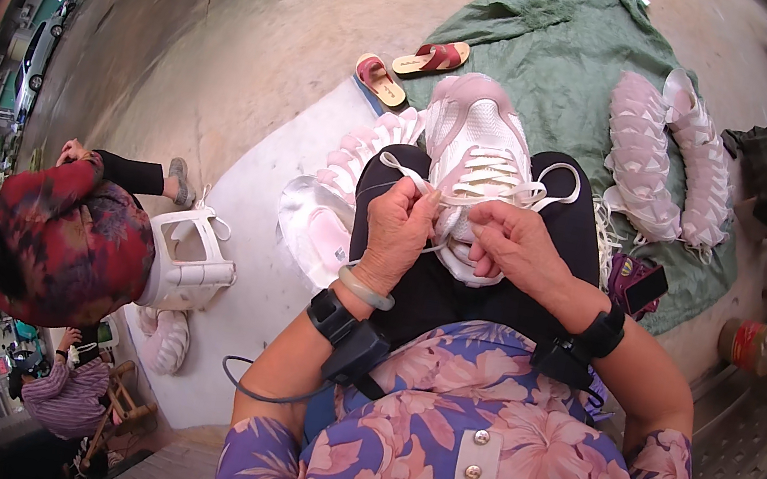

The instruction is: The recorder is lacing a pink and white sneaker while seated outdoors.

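A pale pink and white sneaker rests on my lap, its toe pointing away from me. Cream shoelace crosses its tongue in several rows, and a loop of it stands out over my right knee. My left hand pinches the lace at the left side of the shoe's opening. Close by, my right hand has its fingers curled together over the right side of the opening, by the lace. Its fingertips are partly hidden, so what they grip does not show clearly.
Nested pink-white shoe parts lie in rows on a green cloth at the right; more shoe parts lie left of my lap. Red sandals sit ahead. A person sits by a white stool. A bottle stands at right.
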A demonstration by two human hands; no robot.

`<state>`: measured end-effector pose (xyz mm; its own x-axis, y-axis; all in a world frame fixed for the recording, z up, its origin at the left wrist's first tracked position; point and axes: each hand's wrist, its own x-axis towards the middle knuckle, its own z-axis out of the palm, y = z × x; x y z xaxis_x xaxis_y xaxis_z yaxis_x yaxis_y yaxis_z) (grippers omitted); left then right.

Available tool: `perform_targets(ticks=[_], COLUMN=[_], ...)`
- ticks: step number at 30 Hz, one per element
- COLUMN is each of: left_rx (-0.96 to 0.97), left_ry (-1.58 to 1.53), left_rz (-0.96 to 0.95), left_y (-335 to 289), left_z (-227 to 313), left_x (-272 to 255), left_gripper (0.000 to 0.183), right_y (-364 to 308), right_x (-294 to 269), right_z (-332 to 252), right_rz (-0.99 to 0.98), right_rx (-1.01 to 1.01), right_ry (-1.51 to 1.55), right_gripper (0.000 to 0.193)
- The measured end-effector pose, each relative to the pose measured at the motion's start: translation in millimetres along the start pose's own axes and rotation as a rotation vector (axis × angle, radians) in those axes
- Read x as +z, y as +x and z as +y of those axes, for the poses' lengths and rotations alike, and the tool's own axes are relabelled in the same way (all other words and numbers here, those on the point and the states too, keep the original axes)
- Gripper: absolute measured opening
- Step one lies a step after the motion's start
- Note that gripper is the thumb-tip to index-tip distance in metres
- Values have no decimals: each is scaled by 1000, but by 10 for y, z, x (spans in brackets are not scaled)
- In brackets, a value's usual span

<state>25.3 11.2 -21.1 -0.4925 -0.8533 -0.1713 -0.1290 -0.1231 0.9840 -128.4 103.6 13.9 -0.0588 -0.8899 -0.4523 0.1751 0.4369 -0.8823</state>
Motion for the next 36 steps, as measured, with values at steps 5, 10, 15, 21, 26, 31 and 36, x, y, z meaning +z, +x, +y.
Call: perform_targets(ticks=[5, 10, 15, 21, 26, 31, 36], left_rx=[145, 338, 407, 555, 516, 620, 465], left_ry=[264, 449, 490, 487, 538, 752, 646], left_rz=[-10, 23, 37, 99, 31, -180, -189], left_y=[51, 45, 81, 9, 122, 257, 244], left_z=[-46, 97, 36, -14, 94, 320, 215], left_x=[-34, -17, 16, 40, 19, -71, -26], left_gripper=[15, 17, 16, 15, 16, 16, 15], right_y=[86, 120, 183, 264, 307, 399, 350], right_x=[150, 183, 240, 273, 234, 169, 133], right_z=[-9, -28, 63, 190, 134, 89, 115], right_rz=[49, 72, 118, 174, 167, 103, 62], right_rx=[15, 45, 42, -28, -22, -45, -41], right_ry=[-7, -56, 42, 156, 192, 163, 157], right_gripper=[22, 21, 19, 16, 14, 14, 15])
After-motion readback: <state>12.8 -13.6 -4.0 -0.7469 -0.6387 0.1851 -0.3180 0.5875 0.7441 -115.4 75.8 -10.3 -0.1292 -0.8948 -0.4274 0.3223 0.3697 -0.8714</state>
